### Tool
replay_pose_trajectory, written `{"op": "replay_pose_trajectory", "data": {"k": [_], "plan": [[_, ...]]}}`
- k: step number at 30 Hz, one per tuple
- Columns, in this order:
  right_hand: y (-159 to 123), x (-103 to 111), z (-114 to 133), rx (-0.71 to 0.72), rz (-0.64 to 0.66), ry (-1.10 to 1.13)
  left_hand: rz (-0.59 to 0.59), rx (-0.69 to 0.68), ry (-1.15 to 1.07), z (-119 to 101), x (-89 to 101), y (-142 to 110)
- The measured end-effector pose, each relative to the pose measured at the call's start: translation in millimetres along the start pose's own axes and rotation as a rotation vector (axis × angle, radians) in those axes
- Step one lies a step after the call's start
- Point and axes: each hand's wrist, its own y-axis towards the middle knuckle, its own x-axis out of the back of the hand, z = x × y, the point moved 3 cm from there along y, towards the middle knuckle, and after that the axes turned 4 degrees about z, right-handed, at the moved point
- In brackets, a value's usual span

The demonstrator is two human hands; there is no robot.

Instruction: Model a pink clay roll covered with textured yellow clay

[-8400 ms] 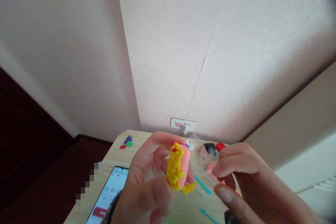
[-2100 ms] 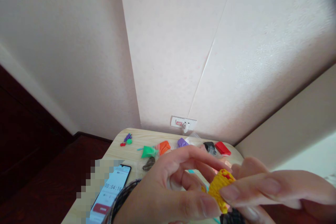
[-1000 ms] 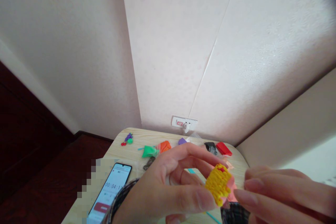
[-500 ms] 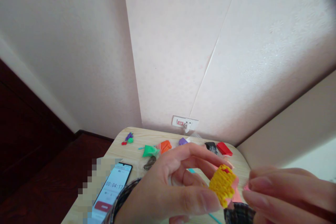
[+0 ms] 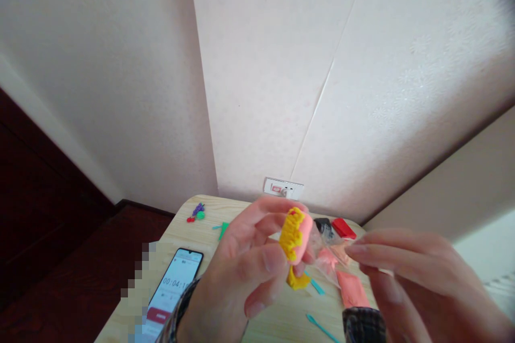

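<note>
My left hand (image 5: 245, 268) is closed on a small pink clay piece with a yellow knobbly layer (image 5: 295, 236), held up above the table between thumb and fingers. A yellow bit (image 5: 296, 280) hangs below the piece. My right hand (image 5: 406, 278) hovers just to its right, fingers stretched out and nothing seen in them. Behind the hands lie pink clay (image 5: 351, 289) and a clear bag (image 5: 328, 257).
A light wooden table (image 5: 189, 236) stands against the wall. On it are a phone (image 5: 169, 292) showing a timer, a small purple, green and red clay figure (image 5: 196, 212), green, black and red clay pieces (image 5: 343, 228), and teal sticks (image 5: 319, 328). A wall socket (image 5: 282, 188) is behind.
My left hand lifted and turned the pink and yellow piece up and leftward. My right hand drew back to the right, fingers apart. The view shifted slightly.
</note>
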Motion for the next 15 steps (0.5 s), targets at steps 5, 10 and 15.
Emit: {"op": "replay_pose_trajectory", "data": {"k": [5, 10, 15], "plan": [[10.1, -12.6, 16.1, -0.070, 0.117, 0.125, -0.052, -0.164, -0.092, -1.7, 1.0, 1.3], [12.7, -22.6, 18.0, -0.038, 0.146, 0.128, -0.012, -0.180, -0.180, -1.9, 0.6, 2.5], [13.3, -21.0, 17.7, -0.040, 0.123, 0.172, 0.006, -0.162, -0.153, -1.3, -0.9, 3.2]]}}
